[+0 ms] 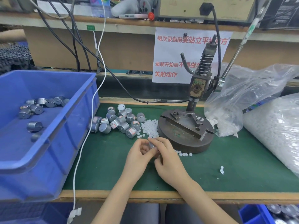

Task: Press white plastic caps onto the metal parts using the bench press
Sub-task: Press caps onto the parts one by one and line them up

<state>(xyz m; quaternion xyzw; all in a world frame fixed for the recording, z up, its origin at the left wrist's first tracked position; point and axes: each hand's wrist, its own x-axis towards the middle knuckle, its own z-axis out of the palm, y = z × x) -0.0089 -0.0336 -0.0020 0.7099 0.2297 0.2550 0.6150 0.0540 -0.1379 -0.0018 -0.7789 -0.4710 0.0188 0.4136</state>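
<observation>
Metal part [151, 145] pinched between left grip [139, 156] and right grip [168, 160]; bench press [182, 139] near

Both my hands meet low over the mat [103, 159], just in front of the press [186, 135]. Left hand [137, 157] and right hand [169, 160] pinch one part [151, 145] between them. Loose caps [149, 128] lie just beside the press base, then a heap of parts [118, 122]. Bin [48, 143] on the left, bag [275, 126] of caps on the right.

White caps [149, 128] — beside metal parts [116, 122]
</observation>
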